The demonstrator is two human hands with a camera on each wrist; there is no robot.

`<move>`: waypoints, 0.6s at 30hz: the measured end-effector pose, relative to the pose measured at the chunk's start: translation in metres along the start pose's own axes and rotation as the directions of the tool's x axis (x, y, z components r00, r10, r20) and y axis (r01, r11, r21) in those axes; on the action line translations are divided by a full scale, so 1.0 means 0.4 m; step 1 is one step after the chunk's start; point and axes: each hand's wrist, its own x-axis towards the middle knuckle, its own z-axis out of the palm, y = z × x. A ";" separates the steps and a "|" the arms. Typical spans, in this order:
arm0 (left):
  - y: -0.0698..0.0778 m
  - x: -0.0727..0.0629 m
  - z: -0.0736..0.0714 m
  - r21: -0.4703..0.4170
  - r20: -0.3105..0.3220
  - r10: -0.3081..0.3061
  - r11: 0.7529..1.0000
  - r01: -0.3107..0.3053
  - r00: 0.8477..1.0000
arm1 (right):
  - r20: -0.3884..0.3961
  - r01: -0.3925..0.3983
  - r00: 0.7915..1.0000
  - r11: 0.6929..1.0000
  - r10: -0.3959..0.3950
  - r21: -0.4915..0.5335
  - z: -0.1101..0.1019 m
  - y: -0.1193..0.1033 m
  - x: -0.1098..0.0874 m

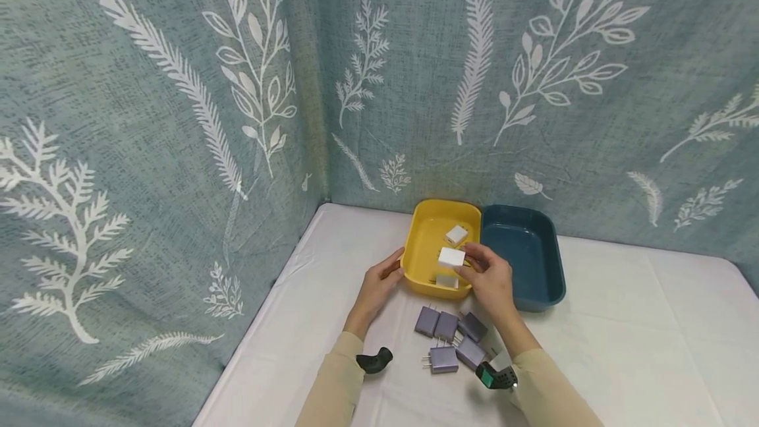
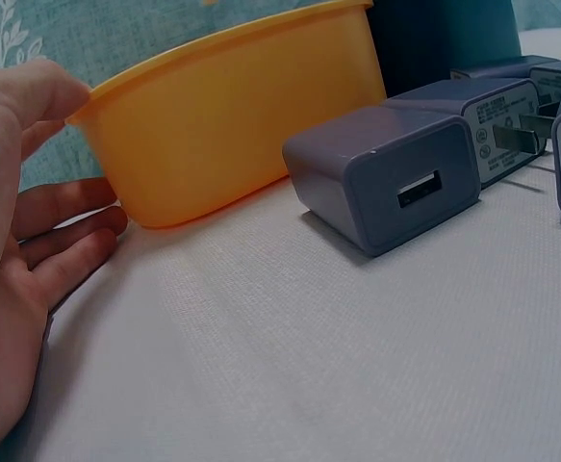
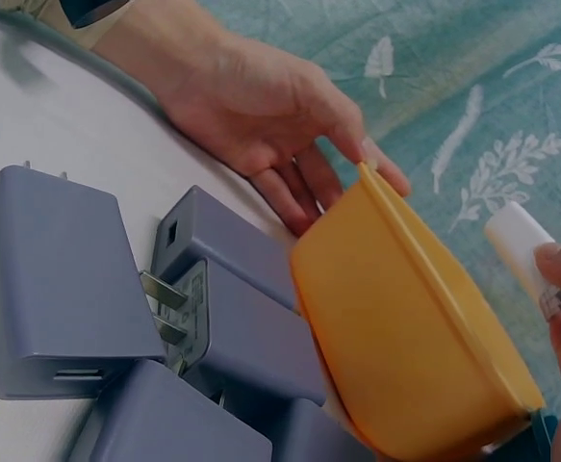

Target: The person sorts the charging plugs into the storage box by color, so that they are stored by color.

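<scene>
Over the yellow tray (image 1: pixel 410 252), my right hand (image 1: pixel 493 282) pinches a white charger (image 1: pixel 452 257) between thumb and fingers; its metal prongs show beside the fingertips in the right wrist view. Inside the tray lie two more white chargers, one toward the back (image 1: pixel 456 235) and one by the front wall (image 1: pixel 447 281). My left hand (image 1: pixel 377 285) touches the tray's left side, with fairly straight fingers against the outer wall and the rim in the left wrist view. Several purple chargers (image 1: pixel 443 359) lie in a cluster in front of the tray, some with prongs showing.
A dark blue tray (image 1: pixel 554 275) stands against the right side of the yellow one. Both are on a white cloth-covered table (image 1: pixel 628 328). A blue-green patterned curtain (image 1: pixel 415 84) hangs behind and to the left. Black wrist cameras sit on both forearms.
</scene>
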 end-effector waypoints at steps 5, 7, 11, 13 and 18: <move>-0.002 -0.001 0.000 -0.003 0.002 0.002 1.000 -0.002 1.000 | -0.007 0.005 1.000 1.000 -0.005 -0.015 0.006 0.003 0.005; -0.004 -0.001 0.000 -0.001 0.001 0.006 1.000 -0.006 1.000 | -0.010 0.004 1.000 1.000 -0.004 -0.013 0.007 0.003 0.006; -0.005 -0.002 0.000 -0.003 0.002 0.006 1.000 -0.006 1.000 | -0.011 0.002 1.000 1.000 -0.002 0.001 0.009 -0.001 0.007; -0.005 -0.001 0.000 -0.004 0.008 0.006 1.000 -0.006 1.000 | -0.013 0.004 1.000 1.000 -0.004 0.009 0.010 -0.004 0.007; -0.006 0.001 -0.001 -0.005 0.005 0.012 1.000 -0.012 1.000 | -0.030 0.000 1.000 1.000 0.000 -0.006 0.013 -0.001 0.009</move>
